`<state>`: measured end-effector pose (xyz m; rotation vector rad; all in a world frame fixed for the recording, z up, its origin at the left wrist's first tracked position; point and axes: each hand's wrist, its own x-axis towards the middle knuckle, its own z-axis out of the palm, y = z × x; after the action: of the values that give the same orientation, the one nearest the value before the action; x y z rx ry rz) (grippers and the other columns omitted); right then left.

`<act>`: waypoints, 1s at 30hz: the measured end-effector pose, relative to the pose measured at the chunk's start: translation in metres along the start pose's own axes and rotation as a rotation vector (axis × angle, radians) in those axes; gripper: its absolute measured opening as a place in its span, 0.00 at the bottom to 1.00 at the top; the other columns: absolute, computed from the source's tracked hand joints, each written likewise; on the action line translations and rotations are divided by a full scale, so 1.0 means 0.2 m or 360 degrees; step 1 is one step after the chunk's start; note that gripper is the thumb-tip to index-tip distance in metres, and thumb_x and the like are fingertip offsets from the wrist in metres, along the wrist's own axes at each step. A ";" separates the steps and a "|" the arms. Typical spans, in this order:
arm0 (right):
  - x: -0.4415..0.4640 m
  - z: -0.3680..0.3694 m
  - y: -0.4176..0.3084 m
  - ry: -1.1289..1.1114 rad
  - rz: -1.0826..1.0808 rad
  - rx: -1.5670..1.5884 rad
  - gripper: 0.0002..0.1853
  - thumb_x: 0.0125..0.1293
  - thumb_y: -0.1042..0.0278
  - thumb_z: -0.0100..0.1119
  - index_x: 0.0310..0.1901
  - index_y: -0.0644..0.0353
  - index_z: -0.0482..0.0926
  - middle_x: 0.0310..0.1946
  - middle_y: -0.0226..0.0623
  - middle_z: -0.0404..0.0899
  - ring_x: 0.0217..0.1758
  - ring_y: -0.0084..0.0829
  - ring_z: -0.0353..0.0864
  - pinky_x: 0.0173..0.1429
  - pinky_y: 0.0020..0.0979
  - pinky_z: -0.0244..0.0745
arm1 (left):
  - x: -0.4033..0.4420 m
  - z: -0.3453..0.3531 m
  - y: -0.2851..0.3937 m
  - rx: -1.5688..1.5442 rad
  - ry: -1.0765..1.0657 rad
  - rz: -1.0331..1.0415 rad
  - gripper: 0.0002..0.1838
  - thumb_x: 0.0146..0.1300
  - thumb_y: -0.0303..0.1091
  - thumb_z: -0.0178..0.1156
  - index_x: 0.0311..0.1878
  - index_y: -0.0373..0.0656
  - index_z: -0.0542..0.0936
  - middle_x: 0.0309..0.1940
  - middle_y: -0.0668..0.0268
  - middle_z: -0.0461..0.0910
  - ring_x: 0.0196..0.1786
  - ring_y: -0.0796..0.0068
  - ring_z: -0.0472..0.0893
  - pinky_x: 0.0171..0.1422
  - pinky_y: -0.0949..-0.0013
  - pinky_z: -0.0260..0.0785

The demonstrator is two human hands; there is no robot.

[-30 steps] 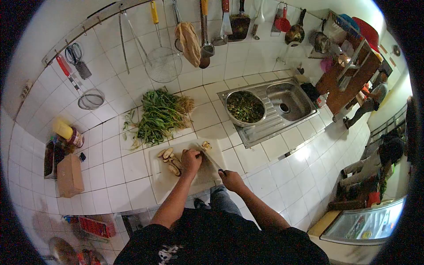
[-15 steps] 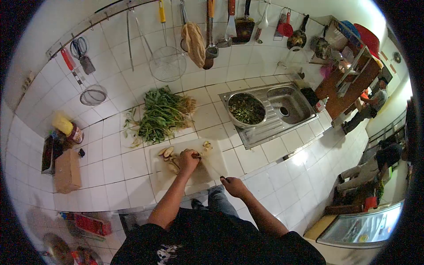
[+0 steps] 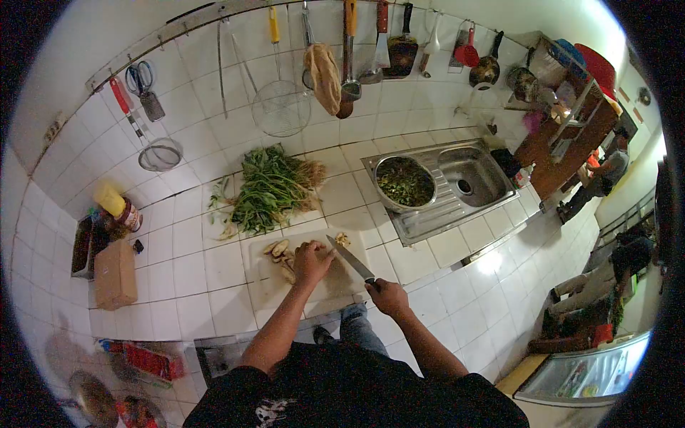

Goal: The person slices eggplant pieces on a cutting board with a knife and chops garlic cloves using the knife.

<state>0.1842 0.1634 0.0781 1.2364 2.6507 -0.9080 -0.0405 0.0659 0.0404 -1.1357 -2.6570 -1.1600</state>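
Note:
My right hand (image 3: 387, 296) grips the dark handle of a kitchen knife (image 3: 354, 263), its blade slanting up and left toward my other hand. My left hand (image 3: 312, 262) is over a white cutting board (image 3: 339, 282), fingers curled together; what they hold, if anything, is mostly hidden. Beside it on the board lie brown-skinned pieces with pale cut faces (image 3: 277, 249), some partly behind the hand. Small pale scraps (image 3: 342, 239) sit near the board's far right, close to the knife tip.
Behind the board lies a heap of leafy greens (image 3: 267, 189) with roots. A metal bowl of chopped greens (image 3: 405, 182) stands on the steel sink's drainboard (image 3: 446, 214). A cardboard box (image 3: 115, 274) is at left. Utensils hang along the wall. Other people (image 3: 610, 167) are at far right.
The knife blade has swung up and shows its broad side near my left fingertips. My left hand has turned slightly. The view has shifted a little.

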 end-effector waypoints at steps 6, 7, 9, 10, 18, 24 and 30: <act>-0.11 -0.01 -0.01 0.0140 0.0043 -0.0011 0.23 0.65 0.40 0.57 0.40 0.55 0.83 0.30 0.45 0.84 0.36 0.51 0.84 0.41 0.48 0.78 | 0.15 0.01 0.09 0.0096 -0.0098 -0.0081 0.33 0.37 0.51 0.79 0.45 0.51 0.74 0.44 0.59 0.72 0.53 0.54 0.70 0.54 0.49 0.67; -0.11 0.00 0.01 0.0114 0.0084 -0.0057 0.23 0.64 0.40 0.58 0.39 0.55 0.83 0.29 0.44 0.84 0.35 0.50 0.84 0.40 0.48 0.78 | 0.18 0.03 0.08 0.0192 -0.0115 -0.0085 0.33 0.35 0.51 0.80 0.45 0.52 0.75 0.45 0.60 0.71 0.54 0.55 0.69 0.54 0.48 0.66; -0.12 0.03 0.06 0.0122 0.0103 -0.0068 0.23 0.64 0.40 0.58 0.37 0.55 0.82 0.28 0.44 0.84 0.35 0.51 0.84 0.39 0.48 0.78 | 0.25 0.07 0.05 0.0279 -0.0137 -0.0079 0.34 0.33 0.50 0.80 0.44 0.52 0.75 0.45 0.60 0.70 0.55 0.55 0.68 0.54 0.47 0.65; -0.14 0.04 0.07 0.0152 0.0075 -0.0089 0.23 0.64 0.40 0.58 0.36 0.55 0.82 0.28 0.44 0.84 0.34 0.51 0.84 0.38 0.48 0.78 | 0.28 0.08 0.04 0.0298 -0.0137 -0.0023 0.30 0.34 0.49 0.80 0.41 0.52 0.77 0.44 0.62 0.71 0.55 0.57 0.69 0.53 0.48 0.64; -0.23 0.01 0.08 0.0273 -0.0042 0.0070 0.22 0.64 0.42 0.59 0.35 0.57 0.82 0.27 0.47 0.83 0.33 0.52 0.83 0.37 0.48 0.78 | 0.37 0.12 -0.01 0.0393 -0.0210 0.0258 0.10 0.42 0.45 0.77 0.23 0.57 0.84 0.41 0.74 0.75 0.54 0.65 0.71 0.54 0.52 0.63; -0.25 0.02 0.10 0.0234 0.0024 0.0015 0.24 0.65 0.42 0.58 0.35 0.59 0.82 0.26 0.46 0.83 0.33 0.52 0.83 0.38 0.48 0.78 | 0.36 0.08 0.01 0.0286 -0.0330 0.0216 0.09 0.45 0.46 0.75 0.25 0.56 0.86 0.39 0.73 0.79 0.53 0.67 0.73 0.56 0.52 0.62; -0.26 0.00 0.16 0.0081 0.0047 0.0056 0.23 0.65 0.42 0.59 0.36 0.58 0.83 0.27 0.47 0.83 0.34 0.52 0.84 0.39 0.48 0.78 | 0.23 -0.06 -0.23 0.0130 -0.0038 0.0097 0.07 0.47 0.44 0.74 0.27 0.57 0.87 0.39 0.74 0.78 0.53 0.66 0.73 0.56 0.52 0.62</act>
<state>0.2421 0.1437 0.0792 1.3206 2.6583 -0.9354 -0.1068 0.0643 0.0339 -1.2148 -2.6400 -1.0246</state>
